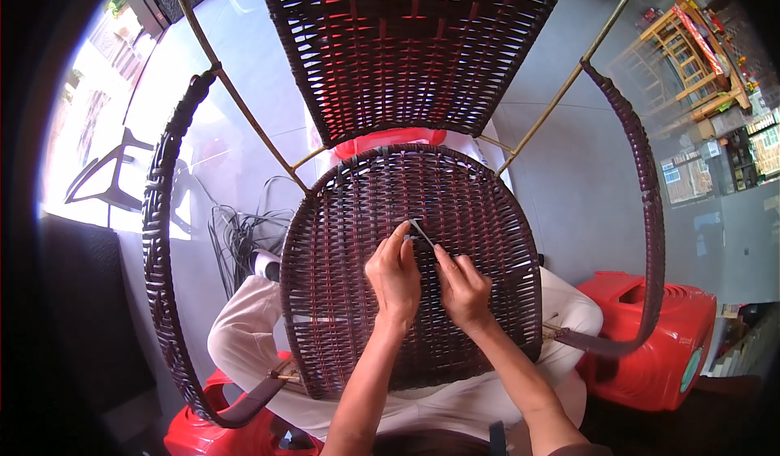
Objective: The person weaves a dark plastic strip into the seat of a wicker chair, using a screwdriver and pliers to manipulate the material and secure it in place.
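Observation:
A woven chair in dark brown strips lies in front of me, its seat point(341, 237) over my lap and its backrest point(390, 58) beyond. Above the middle of the seat, a short dark strip point(422, 233) runs between my two hands. The fingertips of my left hand point(395, 284) are closed at its far end. My right hand point(465, 290) pinches the near end between thumb and fingers. Whether the strip is threaded into the weave there, I cannot tell.
Wrapped armrests point(160, 237) point(650, 212) curve out on both sides, joined to bare brass-coloured rods point(552, 103). Red plastic stools point(646, 338) stand at lower right and lower left. Loose dark strips point(240, 241) lie on the grey floor at left.

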`<move>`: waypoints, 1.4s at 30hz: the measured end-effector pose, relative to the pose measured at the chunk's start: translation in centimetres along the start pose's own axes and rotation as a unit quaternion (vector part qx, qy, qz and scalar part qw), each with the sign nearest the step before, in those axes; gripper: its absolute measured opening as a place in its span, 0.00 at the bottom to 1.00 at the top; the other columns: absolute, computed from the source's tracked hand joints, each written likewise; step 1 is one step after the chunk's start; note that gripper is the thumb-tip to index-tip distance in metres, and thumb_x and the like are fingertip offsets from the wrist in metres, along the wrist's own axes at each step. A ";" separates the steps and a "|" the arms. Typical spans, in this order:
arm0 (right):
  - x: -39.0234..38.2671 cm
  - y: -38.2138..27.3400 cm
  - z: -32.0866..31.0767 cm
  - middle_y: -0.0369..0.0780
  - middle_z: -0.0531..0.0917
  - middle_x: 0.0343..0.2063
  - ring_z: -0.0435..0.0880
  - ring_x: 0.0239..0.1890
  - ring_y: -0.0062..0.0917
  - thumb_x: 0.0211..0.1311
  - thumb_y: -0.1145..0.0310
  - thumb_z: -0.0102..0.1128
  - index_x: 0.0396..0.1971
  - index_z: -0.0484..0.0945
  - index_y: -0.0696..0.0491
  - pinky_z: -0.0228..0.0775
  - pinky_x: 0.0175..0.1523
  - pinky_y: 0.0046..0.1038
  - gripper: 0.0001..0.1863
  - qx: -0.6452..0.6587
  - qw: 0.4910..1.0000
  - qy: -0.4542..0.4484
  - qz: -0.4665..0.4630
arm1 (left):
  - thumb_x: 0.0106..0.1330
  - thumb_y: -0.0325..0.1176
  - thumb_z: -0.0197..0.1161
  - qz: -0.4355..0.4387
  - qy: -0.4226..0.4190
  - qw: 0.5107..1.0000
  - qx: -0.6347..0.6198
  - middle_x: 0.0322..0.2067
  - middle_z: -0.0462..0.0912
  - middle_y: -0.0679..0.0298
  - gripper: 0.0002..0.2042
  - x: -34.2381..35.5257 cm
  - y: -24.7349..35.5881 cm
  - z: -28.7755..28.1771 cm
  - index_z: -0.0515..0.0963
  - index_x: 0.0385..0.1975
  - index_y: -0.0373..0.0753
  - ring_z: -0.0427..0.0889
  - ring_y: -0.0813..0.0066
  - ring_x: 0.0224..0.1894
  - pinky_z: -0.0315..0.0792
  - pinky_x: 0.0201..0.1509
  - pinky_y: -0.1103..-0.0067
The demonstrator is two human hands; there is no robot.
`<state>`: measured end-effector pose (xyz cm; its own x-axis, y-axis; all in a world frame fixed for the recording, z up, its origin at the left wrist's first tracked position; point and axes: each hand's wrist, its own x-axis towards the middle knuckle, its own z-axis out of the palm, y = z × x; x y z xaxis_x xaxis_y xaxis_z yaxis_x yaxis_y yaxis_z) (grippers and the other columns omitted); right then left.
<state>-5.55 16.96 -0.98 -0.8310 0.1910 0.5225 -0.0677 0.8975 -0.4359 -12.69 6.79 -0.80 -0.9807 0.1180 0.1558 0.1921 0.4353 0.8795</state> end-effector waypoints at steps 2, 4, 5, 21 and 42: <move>-0.1 0.1 0.2 0.35 0.71 0.18 0.74 0.15 0.20 0.51 0.80 0.61 0.46 0.78 0.57 0.65 0.16 0.22 0.18 0.002 1.000 0.010 -0.012 | 0.61 0.20 0.56 0.041 0.024 0.999 0.005 0.22 0.80 0.62 0.12 0.1 -0.4 0.2 0.78 0.44 0.32 0.71 0.86 0.16 0.64 0.17 0.84; -0.2 0.1 0.2 0.35 0.71 0.18 0.74 0.15 0.20 0.51 0.80 0.61 0.46 0.78 0.57 0.65 0.16 0.22 0.18 0.003 1.000 0.006 -0.007 | 0.61 0.20 0.56 0.014 0.018 1.000 0.000 0.24 0.81 0.60 0.11 0.1 -0.4 0.3 0.78 0.43 0.32 0.72 0.86 0.16 0.65 0.17 0.84; -0.2 0.1 0.2 0.35 0.71 0.18 0.74 0.15 0.20 0.51 0.80 0.61 0.46 0.78 0.57 0.65 0.16 0.22 0.18 0.005 1.000 0.003 -0.003 | 0.61 0.20 0.56 0.015 0.017 1.000 0.001 0.24 0.81 0.60 0.11 0.1 -0.5 0.3 0.78 0.43 0.32 0.72 0.86 0.16 0.65 0.17 0.84; -0.3 0.1 0.2 0.35 0.72 0.20 0.74 0.15 0.20 0.53 0.78 0.61 0.47 0.77 0.57 0.66 0.17 0.22 0.18 -0.007 1.000 0.005 -0.014 | 0.59 0.20 0.59 -0.090 -0.012 0.991 -0.100 0.13 0.74 0.61 0.08 1.4 1.0 -0.3 0.69 0.36 0.33 0.72 0.79 0.13 0.64 0.16 0.81; 5.5 -1.2 -3.7 0.43 0.77 0.20 0.80 0.19 0.34 0.53 0.75 0.60 0.41 0.79 0.56 0.72 0.22 0.31 0.13 0.020 0.984 -0.157 0.078 | 0.58 0.22 0.62 -0.105 -0.024 0.987 -0.122 0.14 0.74 0.66 0.12 1.2 0.0 0.0 0.75 0.42 0.33 0.72 0.86 0.13 0.65 0.11 0.85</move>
<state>-8.03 18.35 5.13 -0.9622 0.1878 0.1970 0.0585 0.8496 -0.5242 -13.88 6.96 -0.60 -0.9941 0.0920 -0.0566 -0.0343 0.2279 0.9731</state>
